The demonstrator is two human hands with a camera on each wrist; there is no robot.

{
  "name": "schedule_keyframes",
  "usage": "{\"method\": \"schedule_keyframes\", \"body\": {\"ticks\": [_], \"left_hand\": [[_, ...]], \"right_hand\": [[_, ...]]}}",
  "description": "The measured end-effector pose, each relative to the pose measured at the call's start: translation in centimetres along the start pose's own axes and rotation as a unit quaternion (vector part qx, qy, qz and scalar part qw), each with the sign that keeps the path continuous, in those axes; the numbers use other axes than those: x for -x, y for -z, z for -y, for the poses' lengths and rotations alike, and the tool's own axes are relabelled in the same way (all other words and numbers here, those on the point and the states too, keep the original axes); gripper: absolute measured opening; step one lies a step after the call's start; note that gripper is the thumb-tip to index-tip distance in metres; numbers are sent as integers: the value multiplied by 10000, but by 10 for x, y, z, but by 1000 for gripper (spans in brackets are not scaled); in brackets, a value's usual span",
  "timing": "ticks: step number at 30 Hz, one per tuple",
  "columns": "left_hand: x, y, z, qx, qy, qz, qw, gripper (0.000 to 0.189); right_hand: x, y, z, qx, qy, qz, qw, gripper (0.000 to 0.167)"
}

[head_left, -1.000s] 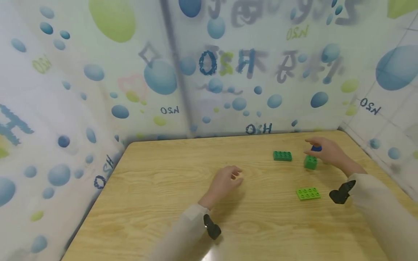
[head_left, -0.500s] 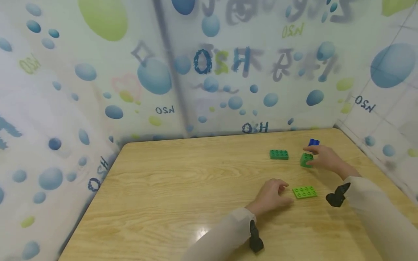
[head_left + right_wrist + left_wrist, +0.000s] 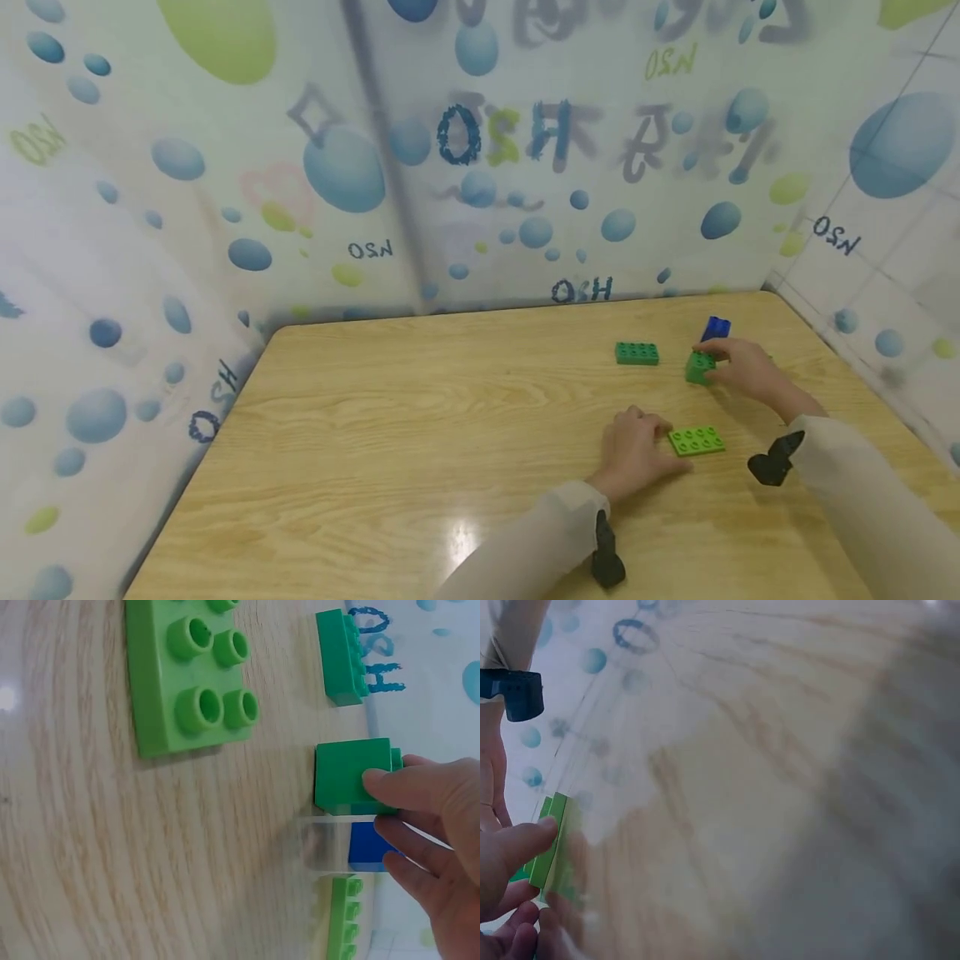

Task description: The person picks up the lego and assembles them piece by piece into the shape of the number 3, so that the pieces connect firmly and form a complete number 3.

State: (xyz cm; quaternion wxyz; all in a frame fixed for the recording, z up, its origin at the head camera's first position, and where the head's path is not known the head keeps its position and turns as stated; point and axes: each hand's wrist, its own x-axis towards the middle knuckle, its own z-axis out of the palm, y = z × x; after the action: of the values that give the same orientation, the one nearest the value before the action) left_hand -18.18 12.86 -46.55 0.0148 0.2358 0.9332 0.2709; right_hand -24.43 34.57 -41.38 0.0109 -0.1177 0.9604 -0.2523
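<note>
Thumb and fingers of my right hand [image 3: 744, 371] pinch a square green toy brick [image 3: 700, 369], which stands on the table; its studs show beside the fingers in the right wrist view. Behind that hand lies a blue brick [image 3: 716, 327], partly covered. My left hand [image 3: 633, 454] is low at the left end of a flat light green studded brick [image 3: 697, 441], fingers by its edge and thumb along its near side. In the left wrist view the thumb overlaps this brick [image 3: 549, 844]; firm contact cannot be told.
A longer dark green brick [image 3: 637, 353] lies to the left of the square one. In the right wrist view another light green brick [image 3: 343, 919] and a see-through piece [image 3: 324, 844] show near the blue brick. Printed walls enclose the wooden table [image 3: 420, 400].
My left hand has moved right across the table to the flat light green brick. My right hand has come down from above the bricks and taken hold of the square green brick.
</note>
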Motion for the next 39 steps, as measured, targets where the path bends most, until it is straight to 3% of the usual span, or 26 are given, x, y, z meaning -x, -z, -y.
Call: {"method": "schedule_keyframes", "body": {"ticks": [7,14,23,32,39], "left_hand": [[-2,2,-8,-188,296,-106,9993,40],[-3,2,-11,-296,426,-126,9986,37],[-3,1,-11,-333,437,-155,9984,36],[-1,2,-12,-199,371,-140,9990,37],[-1,1,-13,-157,513,-97,9985,34]], "right_hand": [[13,10,12,172,518,-205,9983,45],[39,17,25,315,754,65,9966,42],[67,7,34,228,1103,270,9933,40],[77,2,36,158,1147,137,9932,41],[80,-1,39,41,950,136,9954,40]]}}
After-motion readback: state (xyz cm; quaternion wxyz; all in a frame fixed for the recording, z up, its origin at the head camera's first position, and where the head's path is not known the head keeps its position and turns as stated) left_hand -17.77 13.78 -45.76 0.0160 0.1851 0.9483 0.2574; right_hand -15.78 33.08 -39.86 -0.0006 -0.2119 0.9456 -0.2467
